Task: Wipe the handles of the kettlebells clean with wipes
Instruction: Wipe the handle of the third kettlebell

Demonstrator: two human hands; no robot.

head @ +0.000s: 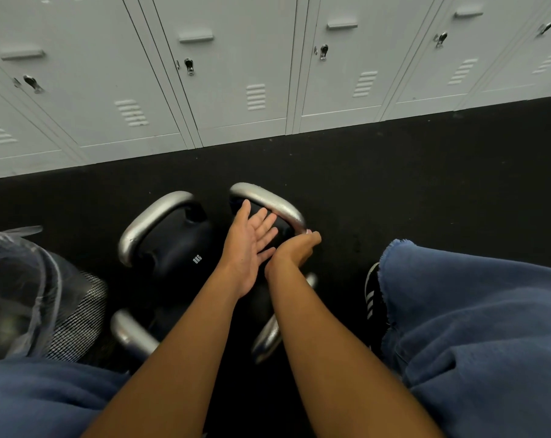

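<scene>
A: Kettlebells: four on the black floor (394, 172), centre frame. Finger state?

B: Left hand (248, 248) flat, palm turned right, fingers (264, 221) straight and slightly spread, tips against the body of the far-right kettlebell (280, 227) under its silver handle (267, 199). Nothing in it.

A: Right?

B: Right hand (294, 251) curled around that handle's 4 o'clock end, fingers wrapped over. A pale sliver shows at the fingertips; can't tell if it's a wipe.

A: The others?

B: Far-left kettlebell (176, 245) at 9 o'clock of the hands, silver handle, white marking on the body. Two near ones at 6–7 o'clock, mostly hidden by the forearms; only handles show (130, 335) (266, 341).

A: Surroundings?

B: Mesh bin (78, 314) with clear liner at 8 o'clock. Blue-trousered knees either side, striped shoe (373, 295) at 3. Grey lockers (236, 74) across 12.
</scene>
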